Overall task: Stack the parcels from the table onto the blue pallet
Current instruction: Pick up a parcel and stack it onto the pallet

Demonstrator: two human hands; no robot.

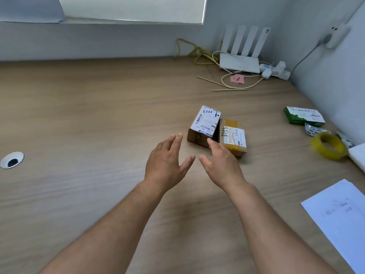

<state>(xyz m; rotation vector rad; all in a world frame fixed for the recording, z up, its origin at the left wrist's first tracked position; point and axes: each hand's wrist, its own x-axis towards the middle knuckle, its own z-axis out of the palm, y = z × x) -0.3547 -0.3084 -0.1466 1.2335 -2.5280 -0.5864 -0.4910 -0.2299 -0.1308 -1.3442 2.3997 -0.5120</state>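
Two small cardboard parcels lie side by side on the wooden table [79, 115]. The left parcel [205, 123] carries a white shipping label with black handwriting. The right parcel [234, 138] is wrapped in yellow tape and has a smaller label. My left hand [167, 161] hovers open just short of the left parcel, fingers straight. My right hand [221, 163] is open too, its fingertips in front of the gap between the parcels; whether they touch is unclear. Neither hand holds anything. No blue pallet is in view.
A white router [240, 60] with cables and a power strip sits at the back right corner. A green box [303, 116], a yellow tape roll [328, 146] and a sheet of paper [339, 216] lie along the right side. A cable hole [12, 160] is at the left.
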